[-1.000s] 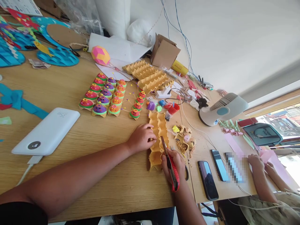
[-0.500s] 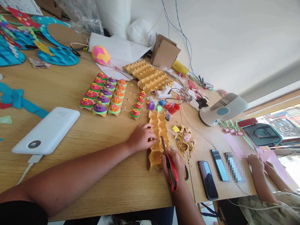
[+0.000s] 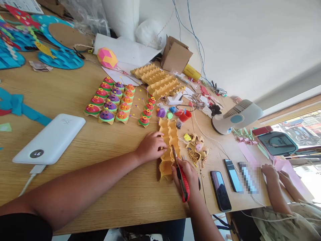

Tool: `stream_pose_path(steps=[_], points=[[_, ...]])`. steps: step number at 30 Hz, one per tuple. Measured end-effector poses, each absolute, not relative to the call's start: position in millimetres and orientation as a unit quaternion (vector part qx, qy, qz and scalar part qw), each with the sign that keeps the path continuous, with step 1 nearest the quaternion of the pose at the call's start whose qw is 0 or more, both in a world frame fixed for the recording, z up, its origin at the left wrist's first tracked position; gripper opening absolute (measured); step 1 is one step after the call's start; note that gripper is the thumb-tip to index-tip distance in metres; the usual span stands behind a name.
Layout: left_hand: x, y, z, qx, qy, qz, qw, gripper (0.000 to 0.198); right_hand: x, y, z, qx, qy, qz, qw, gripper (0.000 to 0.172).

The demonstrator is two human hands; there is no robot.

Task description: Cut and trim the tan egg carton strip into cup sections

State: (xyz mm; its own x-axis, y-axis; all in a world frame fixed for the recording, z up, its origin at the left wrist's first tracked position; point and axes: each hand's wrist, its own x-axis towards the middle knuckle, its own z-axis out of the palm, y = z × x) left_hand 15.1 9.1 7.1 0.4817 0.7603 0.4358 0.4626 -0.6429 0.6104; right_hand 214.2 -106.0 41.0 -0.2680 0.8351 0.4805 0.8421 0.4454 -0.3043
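The right hand (image 3: pixel 188 174) was clenched around the handle of a red cutter (image 3: pixel 182 179). Its blade was out and pointed away from the person, with the tip touching the near half of a yellow egg carton strip (image 3: pixel 171 132). The left hand (image 3: pixel 150 146) lay just left of the blade, fingers bent over the strip's left edge and gripping it against the table (image 3: pixel 105 187). The two hands were close but not touching, with the strip between them. The strip lay lengthwise, running from near the table's front edge towards the far side.

Just right of the strip sat a small pile of cardboard scraps (image 3: pixel 198 150) and crumbs. Beyond its far end lay bits of coloured clay (image 3: pixel 167 113). To the far left of that stood rows of painted carton cups (image 3: pixel 110 106), banded in red, green, purple and orange. Farther back lay plain egg trays (image 3: pixel 158 82) and an open cardboard box (image 3: pixel 175 55).

A white power bank (image 3: pixel 51 139) rested on the left beside the left forearm, a cable at its near end. To the right lay two phones (image 3: pixel 220 190), and a small white fan (image 3: pixel 237 117) stood farther off. A co-worker's hands (image 3: pixel 270 172) rested at the near right corner on pink paper.
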Motion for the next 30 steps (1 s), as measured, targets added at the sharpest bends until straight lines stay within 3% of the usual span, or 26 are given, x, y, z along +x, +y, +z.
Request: stream_pose_path(steps=[8,30], points=[[15,10,5,0.836,0.367,0.350,0.208,0.009,210,-103,49,-0.551,-0.783,0.004,0.289,0.016],[11,11,8,0.841,0.354,0.334,0.238,0.013,202,-96,52,-0.553,-0.781,0.018,0.291,0.018]])
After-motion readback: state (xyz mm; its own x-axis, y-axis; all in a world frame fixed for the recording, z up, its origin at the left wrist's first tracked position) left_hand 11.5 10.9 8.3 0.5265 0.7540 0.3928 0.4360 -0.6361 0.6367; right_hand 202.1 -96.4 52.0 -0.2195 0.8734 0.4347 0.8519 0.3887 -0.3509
